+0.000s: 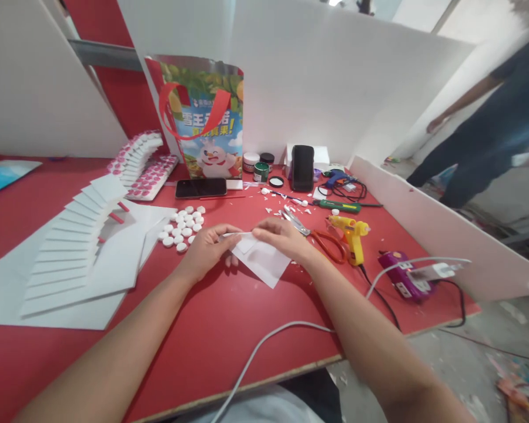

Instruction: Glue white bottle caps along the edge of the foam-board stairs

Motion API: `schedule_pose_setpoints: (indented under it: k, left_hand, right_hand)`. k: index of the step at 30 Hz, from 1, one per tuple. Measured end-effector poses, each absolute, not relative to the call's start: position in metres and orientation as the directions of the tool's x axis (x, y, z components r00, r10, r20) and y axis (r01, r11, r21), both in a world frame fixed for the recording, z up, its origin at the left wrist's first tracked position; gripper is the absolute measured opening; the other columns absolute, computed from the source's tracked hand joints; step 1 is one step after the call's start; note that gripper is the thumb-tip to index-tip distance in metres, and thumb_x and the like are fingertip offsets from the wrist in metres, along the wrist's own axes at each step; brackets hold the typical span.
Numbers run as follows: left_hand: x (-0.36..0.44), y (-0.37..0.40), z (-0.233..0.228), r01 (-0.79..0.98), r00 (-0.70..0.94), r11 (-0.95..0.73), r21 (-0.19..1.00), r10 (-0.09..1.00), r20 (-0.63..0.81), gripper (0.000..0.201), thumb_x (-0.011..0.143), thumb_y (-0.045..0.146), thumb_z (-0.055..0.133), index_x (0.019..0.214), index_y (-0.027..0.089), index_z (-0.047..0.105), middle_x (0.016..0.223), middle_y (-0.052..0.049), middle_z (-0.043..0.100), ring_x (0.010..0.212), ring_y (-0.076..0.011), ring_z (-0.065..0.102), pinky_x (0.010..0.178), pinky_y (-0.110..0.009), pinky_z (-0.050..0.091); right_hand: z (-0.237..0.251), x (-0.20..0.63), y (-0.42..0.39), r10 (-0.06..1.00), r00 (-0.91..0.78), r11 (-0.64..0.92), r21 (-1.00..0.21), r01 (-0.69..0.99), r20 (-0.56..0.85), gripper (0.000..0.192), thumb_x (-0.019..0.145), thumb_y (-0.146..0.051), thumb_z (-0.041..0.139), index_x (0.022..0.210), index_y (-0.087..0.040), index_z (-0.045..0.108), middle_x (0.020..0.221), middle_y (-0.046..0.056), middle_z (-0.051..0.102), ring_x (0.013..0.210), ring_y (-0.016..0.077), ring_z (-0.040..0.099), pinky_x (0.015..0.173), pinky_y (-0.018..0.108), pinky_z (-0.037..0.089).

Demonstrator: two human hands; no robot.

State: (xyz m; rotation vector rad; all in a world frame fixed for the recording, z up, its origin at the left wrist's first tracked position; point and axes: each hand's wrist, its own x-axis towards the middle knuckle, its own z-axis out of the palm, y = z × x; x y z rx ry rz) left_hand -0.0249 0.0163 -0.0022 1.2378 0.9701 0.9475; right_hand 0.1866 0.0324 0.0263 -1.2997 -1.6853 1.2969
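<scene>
Both my hands hold a small white sheet of paper (268,264) above the red table. My left hand (214,247) pinches its left edge between thumb and fingers. On the upper right edge, my right hand (280,235) presses with the thumb on top and the fingers behind. A smaller white rectangular piece (247,243) lies against the sheet between my thumbs. Just left of my left hand is a cluster of white round discs (183,228). Scissors with orange handles (328,244) rest beside my right hand, partly hidden by it.
A yellow glue gun (354,238) and a purple power strip (405,275) lie right. A fanned stack of white pieces (66,249) sits left. Behind stand a colourful bag (216,126), a phone (201,188) and small jars (260,171). A white cable crosses the front. A person (489,123) stands beyond the partition.
</scene>
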Motion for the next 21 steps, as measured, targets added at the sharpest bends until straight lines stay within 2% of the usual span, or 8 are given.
schedule_pose_setpoints:
  k: [4, 8, 12, 16, 18, 21]
  left_hand:
    - [-0.025, 0.015, -0.002, 0.007, 0.294, 0.074, 0.997, 0.953, -0.073, 0.038, 0.084, 0.05, 0.074, 0.098, 0.015, 0.068, 0.048, 0.001, 0.065, 0.039, -0.0151, 0.059, 0.04, -0.023, 0.047]
    - [-0.026, 0.017, -0.004, 0.012, 0.296, 0.083, 0.997, 0.952, -0.082, 0.033, 0.085, 0.045, 0.073, 0.097, 0.015, 0.069, 0.044, 0.002, 0.062, 0.035, -0.013, 0.053, 0.038, -0.022, 0.043]
    - [-0.026, 0.018, -0.003, -0.115, 0.286, 0.115, 0.987, 0.955, -0.078, 0.028, 0.08, 0.036, 0.078, 0.097, 0.014, 0.073, 0.051, 0.001, 0.066, 0.043, -0.0116, 0.056, 0.045, -0.021, 0.045]
    - [-0.027, 0.018, -0.001, -0.254, 0.26, 0.111, 0.961, 0.965, -0.043, 0.019, 0.073, 0.028, 0.079, 0.085, 0.013, 0.077, 0.06, -0.003, 0.069, 0.049, -0.0118, 0.059, 0.049, -0.023, 0.046]
    - [-0.03, 0.018, -0.002, -0.257, 0.271, 0.102, 0.961, 0.962, -0.03, 0.015, 0.073, 0.026, 0.077, 0.082, 0.013, 0.078, 0.059, -0.002, 0.068, 0.049, -0.0112, 0.058, 0.05, -0.023, 0.045]
    - [-0.033, 0.017, -0.006, -0.203, 0.319, 0.084, 0.976, 0.948, -0.016, 0.013, 0.078, 0.027, 0.075, 0.082, 0.015, 0.078, 0.055, 0.0, 0.061, 0.045, -0.009, 0.05, 0.044, -0.02, 0.033]
  right_hand:
    - [0.021, 0.179, 0.031, 0.934, -0.318, -0.033, -0.924, 0.38, -0.163, 0.044, 0.062, -0.053, 0.086, 0.068, -0.017, 0.061, 0.061, -0.004, 0.057, 0.057, 0.0105, 0.05, 0.051, 0.023, 0.035]
    - [0.019, 0.178, 0.032, 0.946, -0.297, -0.023, -0.939, 0.344, -0.131, 0.039, 0.063, -0.048, 0.085, 0.068, -0.018, 0.061, 0.062, -0.004, 0.058, 0.058, 0.0107, 0.051, 0.052, 0.023, 0.037]
    - [0.021, 0.179, 0.032, 0.948, -0.304, 0.003, -0.956, 0.294, -0.09, 0.034, 0.067, -0.045, 0.082, 0.074, -0.018, 0.062, 0.067, -0.003, 0.061, 0.06, 0.0113, 0.054, 0.055, 0.023, 0.04]
    - [0.027, 0.189, 0.032, 0.925, -0.377, 0.022, -0.985, 0.17, -0.045, 0.034, 0.067, -0.04, 0.084, 0.08, -0.018, 0.063, 0.069, -0.002, 0.064, 0.061, 0.0117, 0.057, 0.057, 0.023, 0.042]
    - [0.033, 0.2, 0.032, 0.882, -0.465, -0.041, -0.995, 0.09, -0.078, 0.04, 0.066, -0.039, 0.088, 0.088, -0.017, 0.064, 0.075, 0.0, 0.069, 0.065, 0.0129, 0.062, 0.059, 0.023, 0.045]
    - [0.042, 0.214, 0.032, 0.791, -0.579, -0.223, -0.974, 0.032, -0.2, 0.054, 0.074, -0.056, 0.085, 0.106, -0.017, 0.066, 0.101, 0.009, 0.076, 0.082, 0.0183, 0.071, 0.065, 0.025, 0.051]
